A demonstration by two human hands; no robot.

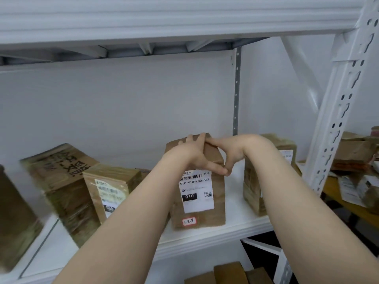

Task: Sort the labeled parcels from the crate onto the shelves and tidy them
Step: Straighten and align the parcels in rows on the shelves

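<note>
A brown cardboard parcel stands upright on the white shelf, its white label reading 010 and a small red-edged tag 3-2-8 facing me. My left hand grips its top from the left, fingers over the upper edge and thumb on the front. My right hand holds the top right corner, index finger laid along the top edge. Both forearms reach in from below.
More taped brown parcels stand on the same shelf: two at the left and one at the right. A white slotted upright rises at the right. Boxes lie on the shelf below and on a cluttered table beyond.
</note>
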